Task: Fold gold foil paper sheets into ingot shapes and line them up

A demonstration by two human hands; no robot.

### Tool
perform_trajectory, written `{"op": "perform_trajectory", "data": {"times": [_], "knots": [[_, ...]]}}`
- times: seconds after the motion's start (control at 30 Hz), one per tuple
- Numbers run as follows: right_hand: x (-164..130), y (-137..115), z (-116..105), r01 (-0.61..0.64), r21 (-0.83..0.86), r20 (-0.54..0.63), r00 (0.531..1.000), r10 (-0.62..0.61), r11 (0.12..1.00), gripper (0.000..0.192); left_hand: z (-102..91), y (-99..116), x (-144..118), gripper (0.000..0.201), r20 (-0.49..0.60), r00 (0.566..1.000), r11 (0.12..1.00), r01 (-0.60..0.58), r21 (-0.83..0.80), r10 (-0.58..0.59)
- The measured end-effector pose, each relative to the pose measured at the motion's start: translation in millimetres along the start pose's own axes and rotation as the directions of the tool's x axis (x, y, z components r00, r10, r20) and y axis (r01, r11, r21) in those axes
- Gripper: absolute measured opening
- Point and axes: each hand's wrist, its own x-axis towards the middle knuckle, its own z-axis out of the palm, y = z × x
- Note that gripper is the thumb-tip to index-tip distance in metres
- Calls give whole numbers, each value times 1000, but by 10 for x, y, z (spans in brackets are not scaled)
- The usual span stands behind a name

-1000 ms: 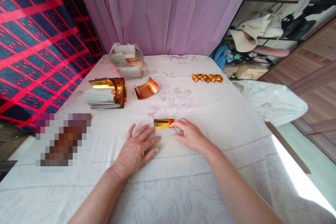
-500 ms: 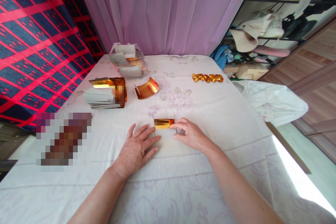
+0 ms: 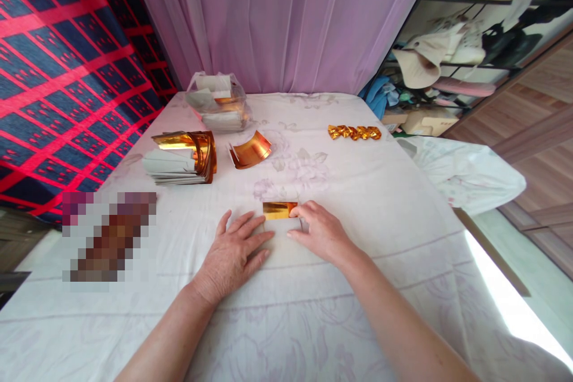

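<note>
A sheet of foil paper (image 3: 276, 210) lies flat on the cloth between my hands. Its far part shows shiny gold; the near part is pale and hard to tell from the cloth. My left hand (image 3: 233, 250) rests flat with fingers spread, fingertips at the sheet's left edge. Over the right end, my right hand (image 3: 323, 231) has its fingertips on the gold strip and its thumb apart on the pale part. Beyond them lie a few curved gold foil sheets (image 3: 253, 152). A thick folded stack of foil paper (image 3: 176, 166) sits to their left.
A clear plastic bag (image 3: 219, 110) of more foil paper stands at the back left. A row of folded gold foil pieces (image 3: 353, 132) lies at the back right. At the left is a blurred-out patch (image 3: 110, 237). A purple curtain (image 3: 286, 18) hangs behind the table.
My right hand has shifted slightly left over the sheet, its thumb moving inward across the pale part. My left hand and the other things have stayed put.
</note>
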Motion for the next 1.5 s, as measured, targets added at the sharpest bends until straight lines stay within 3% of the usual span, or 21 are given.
{"op": "perform_trajectory", "data": {"times": [0.23,0.43,0.6,0.8,0.97,1.13,1.5], "knots": [[41,194,-58,54,198,74,995,-70,979,33,4,-4,-2,32,-5,1000,1000,-1,1,1],[45,220,-73,28,266,71,996,-48,964,23,2,3,3,31,-14,1000,1000,-1,-2,1],[42,258,-40,70,271,49,995,-86,960,15,-7,8,2,31,-2,1000,1000,7,-1,-7],[39,281,-34,114,244,29,992,-124,963,27,-8,11,3,32,10,1000,1000,10,7,-10],[42,294,-20,129,244,32,989,-141,961,24,-6,10,6,32,8,1000,1000,6,11,-7],[47,316,1,175,243,-1,984,-180,954,23,10,1,5,43,16,1000,1000,16,21,-17],[39,311,-7,167,226,10,985,-174,960,21,23,9,4,49,-9,1000,999,30,27,-30]]}}
